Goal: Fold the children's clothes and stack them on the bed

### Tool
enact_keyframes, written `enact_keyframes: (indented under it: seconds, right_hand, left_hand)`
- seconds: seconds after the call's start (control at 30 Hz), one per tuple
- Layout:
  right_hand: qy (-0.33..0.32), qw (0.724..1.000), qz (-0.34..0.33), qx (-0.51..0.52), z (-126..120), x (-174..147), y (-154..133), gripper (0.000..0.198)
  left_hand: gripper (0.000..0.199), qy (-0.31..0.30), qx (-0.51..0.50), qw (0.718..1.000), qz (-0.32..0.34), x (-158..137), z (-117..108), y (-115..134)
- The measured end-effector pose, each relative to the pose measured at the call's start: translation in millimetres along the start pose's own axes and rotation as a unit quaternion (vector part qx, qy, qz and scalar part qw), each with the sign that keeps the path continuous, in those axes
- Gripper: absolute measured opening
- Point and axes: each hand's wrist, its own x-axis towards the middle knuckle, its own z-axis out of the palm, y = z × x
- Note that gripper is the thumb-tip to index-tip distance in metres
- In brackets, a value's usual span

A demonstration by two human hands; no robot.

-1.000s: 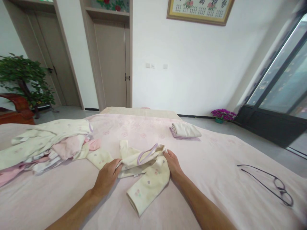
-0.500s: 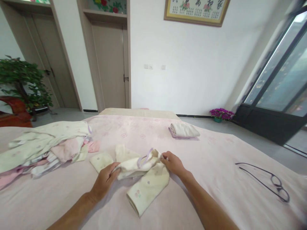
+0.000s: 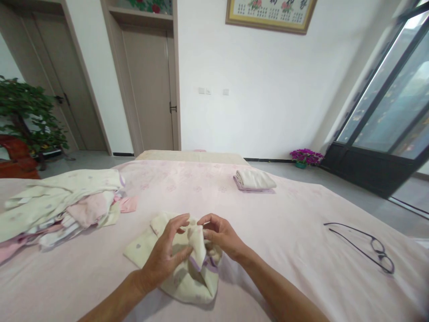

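Observation:
A small cream garment (image 3: 187, 286) with purple trim and little printed motifs lies bunched on the pink bedspread in front of me. My right hand (image 3: 223, 235) pinches a gathered fold at its upper right. On the other side, my left hand (image 3: 167, 250) has its thumb and fingers spread apart around the raised fold, the thumb touching the cloth. Part of the garment is hidden behind my hands.
A loose heap of baby clothes (image 3: 83, 197) lies on the left of the bedspread (image 3: 275, 223). Further back sits a folded stack of cloth (image 3: 254, 180). Black-framed glasses (image 3: 377, 250) rest at the right. Potted purple flowers (image 3: 305, 156) stand on the floor beyond.
Both hands have come closer together over the garment. Its sleeve, which stuck out toward me, is now turned under or folded in, and the cloth is more bunched.

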Motion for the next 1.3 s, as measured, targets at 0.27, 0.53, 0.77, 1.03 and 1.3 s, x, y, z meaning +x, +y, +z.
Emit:
enact_keyframes:
  seconds: [0.27, 0.53, 0.77, 1.03, 1.3]
  right_hand:
    - [0.048, 0.995, 0.038, 0.078, 5.4, 1.9, 16.5, 0.03]
    - [0.127, 0.98, -0.09, -0.122, -8.3, -3.6, 10.6, 0.024]
    - [-0.089, 0.977, 0.092, -0.173, -2.3, -10.5, 12.2, 0.048]
    - [-0.23, 0.935, 0.216, -0.164, 19.7, -23.0, 5.0, 0.048]
    - [-0.07, 0.967, 0.085, -0.23, 48.3, -27.0, 23.6, 0.091]
  left_hand:
    - [0.033, -0.101, 0.135, 0.977, 0.129, 7.4, -2.9, -8.8]
    - [0.021, 0.167, -0.007, 0.97, -0.178, 19.9, -20.7, -34.6]
    - [0.038, 0.324, -0.234, 0.874, -0.275, 30.9, -39.3, -48.1]
    - [0.021, 0.387, 0.04, 0.908, -0.157, 34.6, -53.1, -41.5]
    - [0.02, 0.429, 0.065, 0.888, -0.155, 36.7, -65.9, -45.6]
